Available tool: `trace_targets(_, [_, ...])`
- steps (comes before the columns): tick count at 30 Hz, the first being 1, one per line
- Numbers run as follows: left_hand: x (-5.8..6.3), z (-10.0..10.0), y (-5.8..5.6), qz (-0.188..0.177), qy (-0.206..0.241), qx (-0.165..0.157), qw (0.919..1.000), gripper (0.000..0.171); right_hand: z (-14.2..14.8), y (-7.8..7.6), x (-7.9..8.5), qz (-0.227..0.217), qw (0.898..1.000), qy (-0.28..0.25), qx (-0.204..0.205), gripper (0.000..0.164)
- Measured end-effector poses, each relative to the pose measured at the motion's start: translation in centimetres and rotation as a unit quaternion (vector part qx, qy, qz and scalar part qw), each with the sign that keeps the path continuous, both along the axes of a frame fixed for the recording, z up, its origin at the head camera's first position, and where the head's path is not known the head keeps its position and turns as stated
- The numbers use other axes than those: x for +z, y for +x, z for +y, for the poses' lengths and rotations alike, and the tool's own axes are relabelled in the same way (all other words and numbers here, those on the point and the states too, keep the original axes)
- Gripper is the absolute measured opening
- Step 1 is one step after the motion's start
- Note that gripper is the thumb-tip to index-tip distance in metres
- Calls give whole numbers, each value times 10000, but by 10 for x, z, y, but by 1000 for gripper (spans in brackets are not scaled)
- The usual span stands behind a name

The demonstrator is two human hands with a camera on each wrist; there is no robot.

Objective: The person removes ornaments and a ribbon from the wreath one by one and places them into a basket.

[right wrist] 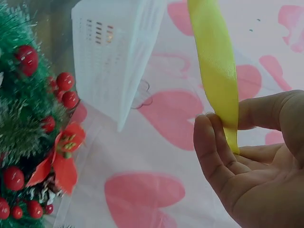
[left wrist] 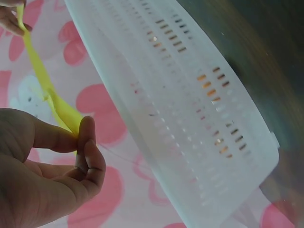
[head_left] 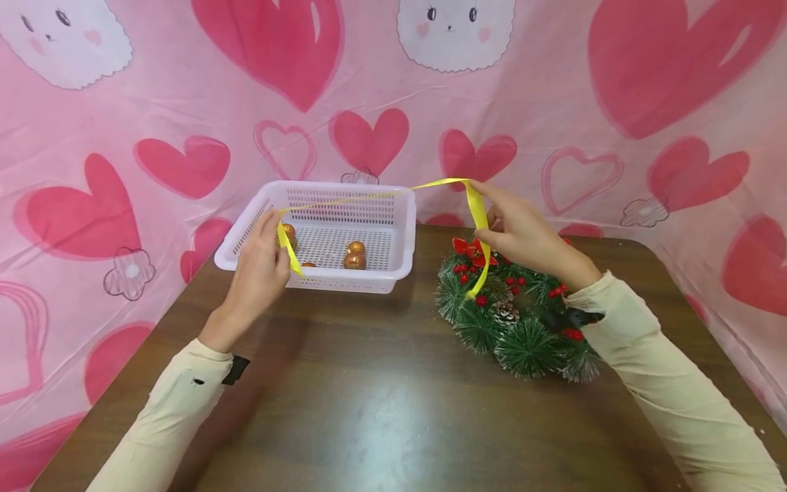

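A yellow ribbon [head_left: 477,206] stretches between my two hands above the table. My left hand [head_left: 261,263] pinches one part of it in front of the white basket, and a short tail hangs below the fingers. In the left wrist view, thumb and fingertips close on the ribbon [left wrist: 64,111]. Over the wreath, my right hand [head_left: 522,236] pinches the other part, with a longer tail hanging down to the greenery. The right wrist view shows the ribbon [right wrist: 218,66] between thumb and fingers. The green wreath [head_left: 529,345] with red berries, a red flower and a pinecone lies below that hand.
A white perforated plastic basket [head_left: 402,263] stands at the back left of the brown table [head_left: 369,396]. Several shiny golden balls [head_left: 354,261] lie inside it. Behind the table hangs a pink cloth [head_left: 344,89] with hearts.
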State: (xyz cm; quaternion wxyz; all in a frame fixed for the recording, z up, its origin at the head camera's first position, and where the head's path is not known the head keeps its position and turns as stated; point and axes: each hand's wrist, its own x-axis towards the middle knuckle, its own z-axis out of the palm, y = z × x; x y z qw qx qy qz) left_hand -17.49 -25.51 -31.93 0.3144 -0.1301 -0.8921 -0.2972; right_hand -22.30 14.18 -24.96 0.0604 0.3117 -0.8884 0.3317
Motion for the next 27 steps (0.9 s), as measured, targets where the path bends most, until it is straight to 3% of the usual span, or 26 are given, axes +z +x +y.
trace_targets(6, [-1, -12, -5, -171, 80, 147, 9997, 57, -16, -6, 1, -278, 9995, -49, 151, 79])
trace_targets(19, [3, -33, -25, -442, 28, 176, 9989, 56, -49, -31, 12, -617, 9981, -30, -20, 80])
trace_targets(27, [0, -43, -37, -817, 5, 204, 9964, 58, -78, -49, 1, -1032, 9941, -319, -83, 78])
